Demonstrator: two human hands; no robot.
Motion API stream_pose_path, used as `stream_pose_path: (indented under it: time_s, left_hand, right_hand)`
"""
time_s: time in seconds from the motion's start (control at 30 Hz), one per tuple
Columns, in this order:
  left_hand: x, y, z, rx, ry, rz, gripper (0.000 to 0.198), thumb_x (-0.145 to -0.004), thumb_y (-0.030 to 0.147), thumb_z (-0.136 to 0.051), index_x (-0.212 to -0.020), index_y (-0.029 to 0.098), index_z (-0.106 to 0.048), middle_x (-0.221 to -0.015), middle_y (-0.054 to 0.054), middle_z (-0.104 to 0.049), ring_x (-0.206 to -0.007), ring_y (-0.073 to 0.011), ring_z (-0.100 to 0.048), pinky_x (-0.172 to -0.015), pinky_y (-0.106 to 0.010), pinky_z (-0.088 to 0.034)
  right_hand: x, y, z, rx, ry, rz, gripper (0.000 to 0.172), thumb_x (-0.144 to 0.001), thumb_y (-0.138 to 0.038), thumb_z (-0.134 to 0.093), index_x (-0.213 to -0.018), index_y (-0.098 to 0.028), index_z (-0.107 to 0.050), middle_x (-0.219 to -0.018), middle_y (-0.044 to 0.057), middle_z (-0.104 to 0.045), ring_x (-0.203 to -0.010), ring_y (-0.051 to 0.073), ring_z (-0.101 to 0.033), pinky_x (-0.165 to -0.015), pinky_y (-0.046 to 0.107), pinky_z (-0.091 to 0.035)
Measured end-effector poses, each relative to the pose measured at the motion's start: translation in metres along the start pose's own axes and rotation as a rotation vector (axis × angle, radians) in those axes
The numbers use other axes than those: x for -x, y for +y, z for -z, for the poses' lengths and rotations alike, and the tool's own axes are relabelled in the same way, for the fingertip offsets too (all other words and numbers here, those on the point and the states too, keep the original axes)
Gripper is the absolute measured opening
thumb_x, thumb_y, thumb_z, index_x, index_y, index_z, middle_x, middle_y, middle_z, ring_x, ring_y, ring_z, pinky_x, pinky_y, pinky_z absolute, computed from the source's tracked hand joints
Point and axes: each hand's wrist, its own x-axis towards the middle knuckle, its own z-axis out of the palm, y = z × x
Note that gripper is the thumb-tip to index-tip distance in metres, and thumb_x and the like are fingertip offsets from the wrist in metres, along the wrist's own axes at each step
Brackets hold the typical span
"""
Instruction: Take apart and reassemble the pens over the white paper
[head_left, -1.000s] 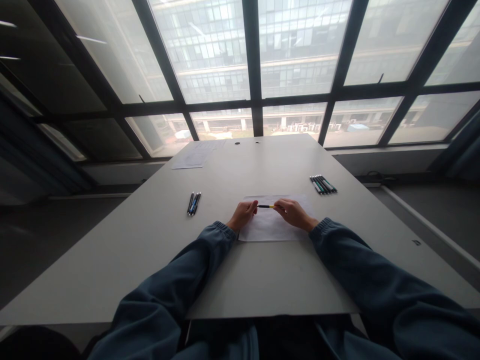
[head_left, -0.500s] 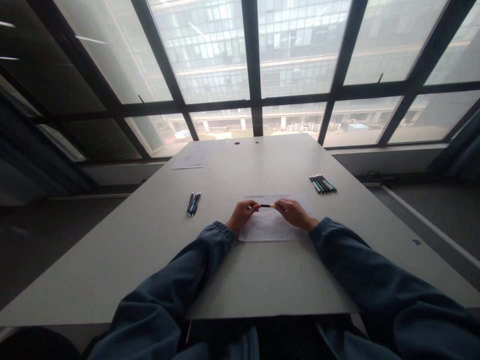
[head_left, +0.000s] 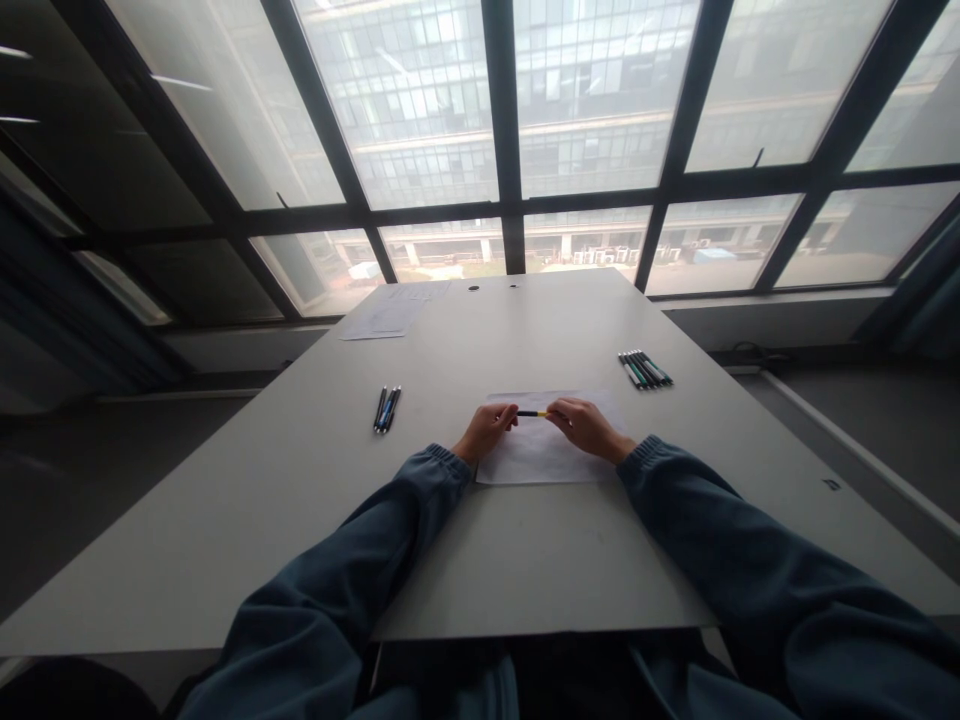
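pen point(head_left: 534, 413) pinched at both ends, left hand point(head_left: 487, 430) and right hand point(head_left: 589, 427) each closed on it, just above the paper sheet point(head_left: 540, 462). likely best: light grip, barrel level, over the sheet. row of pens point(head_left: 645, 368) at 2 o'clock, small bunch of pens point(head_left: 387, 408) at 10 o'clock, both well apart.

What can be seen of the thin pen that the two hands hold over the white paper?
The thin pen looks like plastic, with a black part toward the left hand and a yellow part toward the right hand. It lies about level, crosswise, its ends hidden in the fingertips of both hands. It is held over the white sheet of paper on the grey table.
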Motion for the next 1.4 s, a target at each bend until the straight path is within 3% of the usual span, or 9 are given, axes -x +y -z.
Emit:
stream_pose_path:
  time_s: [0.2, 0.4, 0.67, 0.9, 1.07, 1.4]
  left_hand:
    - [0.000, 0.000, 0.001, -0.007, -0.018, 0.027, 0.058, -0.093, 0.058, -0.043, -0.062, 0.014, -0.065, -0.050, 0.002, -0.051, -0.051, -0.0107, -0.045, -0.053, -0.023, -0.033]
    - [0.002, 0.000, 0.003, 0.013, -0.006, -0.025, 0.048, -0.090, 0.053, -0.054, -0.070, 0.014, -0.072, -0.057, -0.001, -0.061, -0.055, -0.0109, -0.048, -0.056, -0.023, -0.035]
    - [0.004, 0.006, 0.005, -0.036, 0.004, -0.153, 0.045, -0.092, 0.049, -0.055, -0.069, 0.015, -0.073, -0.064, -0.003, -0.067, -0.059, -0.0122, -0.053, -0.062, -0.024, -0.041]
    - [0.003, 0.008, 0.004, 0.042, 0.149, -0.050, 0.056, -0.094, 0.058, -0.045, -0.064, 0.015, -0.066, -0.055, -0.001, -0.058, -0.054, -0.0125, -0.050, -0.058, -0.024, -0.039]
    - [0.003, 0.005, 0.005, 0.126, 0.238, 0.029, 0.059, -0.094, 0.059, -0.043, -0.058, 0.016, -0.059, -0.050, 0.001, -0.051, -0.049, -0.0112, -0.045, -0.054, -0.024, -0.035]
    - [0.001, -0.004, 0.004, 0.163, 0.327, 0.076, 0.059, -0.095, 0.059, -0.042, -0.055, 0.017, -0.053, -0.048, 0.001, -0.047, -0.047, -0.0107, -0.042, -0.052, -0.025, -0.032]
  right_hand:
    - [0.000, -0.001, 0.001, 0.009, -0.008, 0.012, 0.022, -0.100, -0.034, -0.049, -0.092, -0.020, -0.065, -0.085, 0.006, -0.068, -0.074, 0.017, -0.058, -0.071, 0.026, -0.041]
    - [0.001, 0.000, 0.000, 0.043, -0.043, -0.006, 0.024, -0.101, -0.033, -0.048, -0.092, -0.019, -0.065, -0.086, 0.006, -0.070, -0.077, 0.016, -0.060, -0.072, 0.025, -0.040]
    - [0.000, -0.005, 0.004, 0.068, -0.105, -0.074, 0.026, -0.100, -0.030, -0.048, -0.085, -0.019, -0.066, -0.069, 0.002, -0.066, -0.060, 0.013, -0.055, -0.061, 0.024, -0.034]
    - [-0.001, -0.002, 0.006, -0.054, 0.061, -0.010, 0.025, -0.097, -0.038, -0.056, -0.114, -0.020, -0.061, -0.090, 0.005, -0.068, -0.075, 0.016, -0.061, -0.070, 0.026, -0.045]
    - [-0.003, 0.000, 0.008, -0.040, 0.116, 0.067, 0.015, -0.097, -0.032, -0.057, -0.104, -0.021, -0.062, -0.094, 0.007, -0.066, -0.086, 0.019, -0.060, -0.079, 0.030, -0.048]
    - [-0.002, 0.008, 0.006, -0.024, 0.074, 0.063, 0.014, -0.095, -0.025, -0.058, -0.106, -0.022, -0.066, -0.094, 0.006, -0.066, -0.084, 0.019, -0.062, -0.079, 0.032, -0.050]
